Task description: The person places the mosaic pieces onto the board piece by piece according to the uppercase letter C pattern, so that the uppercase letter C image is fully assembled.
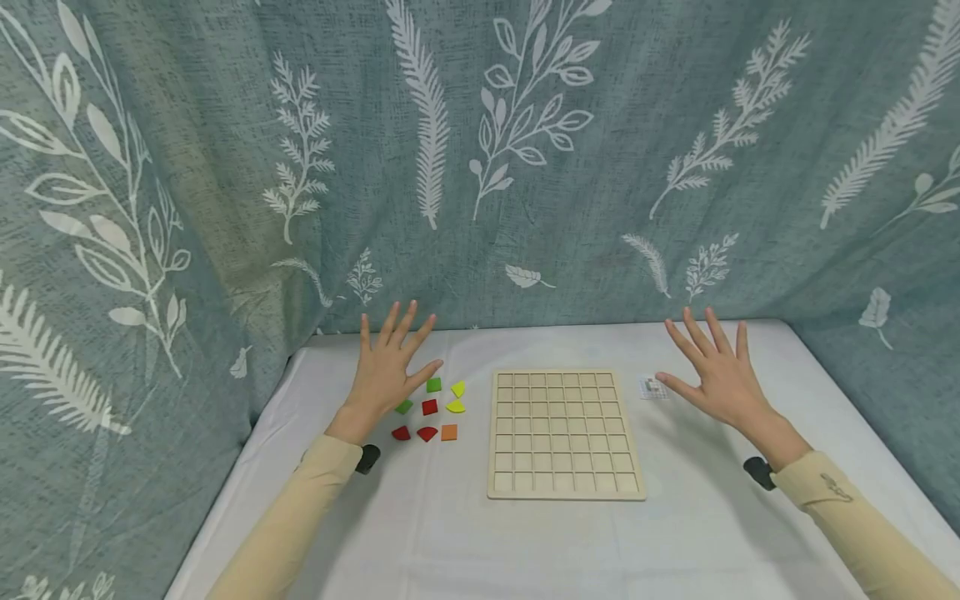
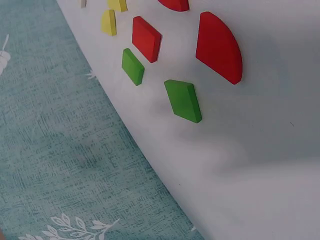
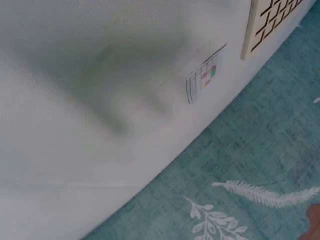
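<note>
My left hand (image 1: 384, 373) is held up with spread, straight fingers, left of a group of small flat pieces. In that group lie green squares (image 1: 434, 384), a red square (image 1: 429, 407), an orange square (image 1: 449, 432), red quarter-circles (image 1: 427, 433) and yellow quarter-circles (image 1: 456, 407). A red quarter-circle (image 2: 220, 47) and a green square (image 2: 183, 101) show large in the left wrist view. Spread likewise, my right hand (image 1: 720, 379) is beside a small card (image 1: 654, 387) printed with a coloured grid. Neither hand holds anything. Between them lies a wooden grid board (image 1: 564, 433) with square cells.
A white cloth (image 1: 555, 546) covers the table. Behind it and at both sides hangs a blue-green curtain (image 1: 555, 250) with white leaf prints. The right wrist view shows the card (image 3: 206, 76) near the table's edge and a corner of the board (image 3: 254, 30).
</note>
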The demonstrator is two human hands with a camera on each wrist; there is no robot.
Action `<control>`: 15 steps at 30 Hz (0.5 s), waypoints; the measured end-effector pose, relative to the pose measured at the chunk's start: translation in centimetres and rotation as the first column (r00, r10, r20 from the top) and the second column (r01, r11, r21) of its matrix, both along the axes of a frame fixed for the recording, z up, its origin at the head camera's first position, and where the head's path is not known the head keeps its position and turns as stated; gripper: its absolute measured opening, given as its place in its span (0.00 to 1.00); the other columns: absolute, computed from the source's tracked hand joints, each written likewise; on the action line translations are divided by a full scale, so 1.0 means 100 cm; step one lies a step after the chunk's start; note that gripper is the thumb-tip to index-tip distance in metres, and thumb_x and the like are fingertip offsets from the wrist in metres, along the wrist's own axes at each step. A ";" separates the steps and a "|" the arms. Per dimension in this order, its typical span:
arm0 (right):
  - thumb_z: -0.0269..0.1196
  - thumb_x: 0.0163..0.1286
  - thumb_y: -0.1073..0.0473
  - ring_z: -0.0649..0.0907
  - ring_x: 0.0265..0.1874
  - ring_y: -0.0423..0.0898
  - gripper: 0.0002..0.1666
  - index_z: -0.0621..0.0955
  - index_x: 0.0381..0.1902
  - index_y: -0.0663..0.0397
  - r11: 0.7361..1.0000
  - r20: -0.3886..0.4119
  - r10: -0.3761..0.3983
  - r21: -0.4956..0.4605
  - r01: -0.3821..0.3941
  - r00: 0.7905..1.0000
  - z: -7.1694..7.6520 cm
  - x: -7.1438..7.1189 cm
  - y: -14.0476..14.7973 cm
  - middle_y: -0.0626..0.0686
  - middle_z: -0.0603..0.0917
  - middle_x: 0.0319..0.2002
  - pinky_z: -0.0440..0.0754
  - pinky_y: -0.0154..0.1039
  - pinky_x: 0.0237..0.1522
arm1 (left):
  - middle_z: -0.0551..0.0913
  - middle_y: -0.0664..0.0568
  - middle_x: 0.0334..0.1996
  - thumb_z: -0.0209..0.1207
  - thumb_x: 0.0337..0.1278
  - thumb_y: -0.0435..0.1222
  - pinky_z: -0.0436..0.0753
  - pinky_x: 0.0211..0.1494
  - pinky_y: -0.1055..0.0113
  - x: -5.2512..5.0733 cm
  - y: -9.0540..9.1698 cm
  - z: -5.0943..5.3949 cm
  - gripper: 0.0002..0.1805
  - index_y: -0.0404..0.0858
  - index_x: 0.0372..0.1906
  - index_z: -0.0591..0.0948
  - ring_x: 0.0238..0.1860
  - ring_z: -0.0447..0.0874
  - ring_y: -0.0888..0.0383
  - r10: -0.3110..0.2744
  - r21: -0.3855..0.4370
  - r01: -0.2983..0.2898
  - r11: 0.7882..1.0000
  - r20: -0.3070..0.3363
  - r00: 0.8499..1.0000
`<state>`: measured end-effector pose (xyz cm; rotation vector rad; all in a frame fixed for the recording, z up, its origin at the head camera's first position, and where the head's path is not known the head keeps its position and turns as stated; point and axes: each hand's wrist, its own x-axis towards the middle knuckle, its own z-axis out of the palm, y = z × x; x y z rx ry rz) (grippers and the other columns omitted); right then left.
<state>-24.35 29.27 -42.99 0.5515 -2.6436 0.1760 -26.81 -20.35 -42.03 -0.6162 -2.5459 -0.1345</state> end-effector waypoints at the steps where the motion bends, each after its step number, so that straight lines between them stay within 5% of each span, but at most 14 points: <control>1: 0.58 0.58 0.33 0.40 0.72 0.55 0.51 0.49 0.73 0.36 1.000 0.002 -0.001 0.001 0.001 1.000 0.000 0.000 0.000 0.57 0.49 0.73 0.29 0.65 0.64 | 0.49 0.50 0.73 0.42 0.59 0.64 0.36 0.68 0.38 0.000 0.000 0.000 0.38 0.56 0.72 0.53 0.74 0.38 0.50 0.001 0.001 -0.001 1.000 0.002 1.000; 7: 0.58 0.59 0.34 0.42 0.72 0.57 0.51 0.49 0.73 0.37 1.000 0.031 0.004 0.000 -0.004 1.000 -0.003 0.003 0.002 0.56 0.47 0.73 0.31 0.67 0.63 | 0.50 0.48 0.73 0.51 0.57 0.59 0.31 0.68 0.40 0.005 -0.004 0.001 0.39 0.52 0.71 0.57 0.74 0.37 0.50 0.023 -0.004 -0.023 1.000 0.058 0.998; 15: 0.58 0.60 0.35 0.37 0.72 0.51 0.49 0.51 0.73 0.40 1.000 0.059 0.011 -0.014 -0.011 0.998 -0.007 0.010 0.007 0.54 0.45 0.73 0.31 0.66 0.63 | 0.51 0.48 0.73 0.50 0.58 0.59 0.37 0.67 0.37 0.005 -0.009 -0.006 0.38 0.52 0.71 0.57 0.74 0.39 0.49 0.042 -0.036 -0.039 0.999 0.083 0.996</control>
